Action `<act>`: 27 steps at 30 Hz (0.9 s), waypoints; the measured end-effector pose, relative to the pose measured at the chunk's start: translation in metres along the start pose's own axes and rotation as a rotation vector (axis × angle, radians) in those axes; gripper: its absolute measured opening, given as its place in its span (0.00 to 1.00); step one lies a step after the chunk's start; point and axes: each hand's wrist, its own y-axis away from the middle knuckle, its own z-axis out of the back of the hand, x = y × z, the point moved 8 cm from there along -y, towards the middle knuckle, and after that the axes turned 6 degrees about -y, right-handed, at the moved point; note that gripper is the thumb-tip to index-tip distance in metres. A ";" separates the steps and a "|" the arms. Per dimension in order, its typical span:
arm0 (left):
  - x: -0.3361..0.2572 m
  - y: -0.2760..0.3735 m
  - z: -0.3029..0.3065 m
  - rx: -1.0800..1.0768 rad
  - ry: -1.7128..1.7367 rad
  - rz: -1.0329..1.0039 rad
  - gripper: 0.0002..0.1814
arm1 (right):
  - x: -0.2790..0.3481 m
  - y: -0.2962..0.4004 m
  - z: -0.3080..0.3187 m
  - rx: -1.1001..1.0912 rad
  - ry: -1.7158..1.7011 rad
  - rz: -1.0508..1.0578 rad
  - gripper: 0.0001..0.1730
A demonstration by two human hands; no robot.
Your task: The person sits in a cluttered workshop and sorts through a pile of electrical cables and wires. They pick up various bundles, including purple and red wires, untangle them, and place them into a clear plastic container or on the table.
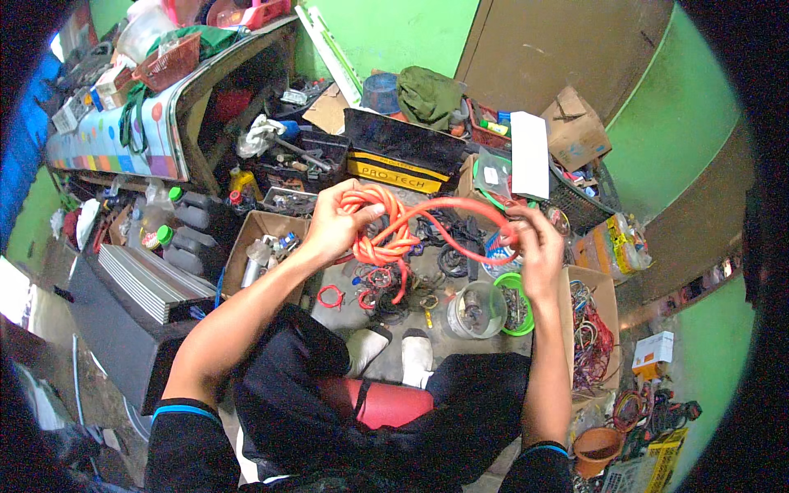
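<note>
A thick orange-red cable (387, 241) is wound into a small bundle, raised above the floor in front of me. My left hand (338, 222) grips the bundle's left side, thumb on top. A loop of the same cable runs out to the right, where my right hand (535, 246) pinches it between thumb and fingers. One loose end hangs below the bundle. Under the cable, a small red wire coil (331, 296) and a tangle of dark and red wires (379, 286) lie on the floor, partly hidden by the bundle.
Near my feet stand a clear plastic tub (474, 310) and a green basket (518, 302) of small parts. Cardboard boxes flank me, one with bottles and fittings (262, 237), one with wires (592, 339). A black-yellow tool box (400, 166) lies beyond; a finned metal amplifier (151, 283) is left.
</note>
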 end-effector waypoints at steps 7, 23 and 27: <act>-0.009 0.010 -0.026 0.054 -0.085 0.026 0.08 | 0.025 0.035 -0.091 0.406 0.253 0.169 0.13; 0.005 -0.010 0.037 -0.139 -0.320 -0.003 0.05 | -0.019 0.015 0.125 -0.936 -0.320 0.127 0.13; 0.013 -0.013 0.079 -0.282 -0.102 -0.005 0.05 | -0.069 0.028 0.187 -1.093 -0.514 0.068 0.11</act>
